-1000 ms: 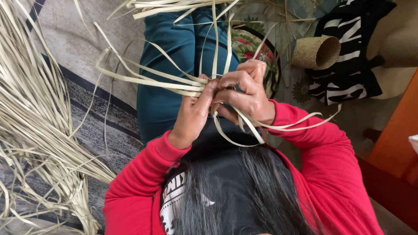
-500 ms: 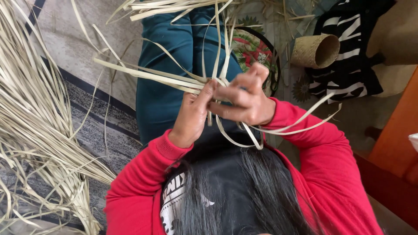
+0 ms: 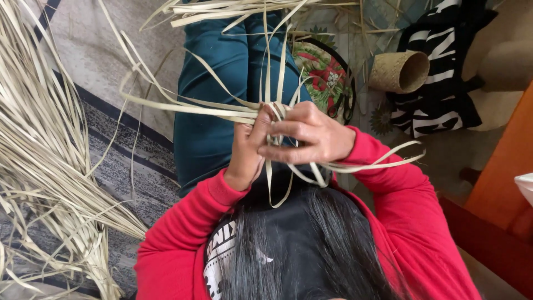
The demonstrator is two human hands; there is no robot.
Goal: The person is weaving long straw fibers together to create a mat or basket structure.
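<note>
above the lap, over the teal trousers, both hands meet on a knot of pale strips. the left hand is clenched on the strips where they cross, thumb and fingers pinching them flat. the right hand lies just beside it, touching, its fingers curled over the same crossing and grasping one or two loose ends. from that crossing, strips fan out away from the body, sideways past the left hand, and under the right wrist toward the red sleeve.

a big heap of the same leaf lies left of the trousers on a grey rug. right of the trousers sit a small woven cup on its side, a flowered round mat and a black-and-white cloth.

judging by the grip, the work goes best if the left pinch holds the crossing tight and flat while the right hand moves one strip at a time, keeping each untwisted and snug against its neighbour.
</note>
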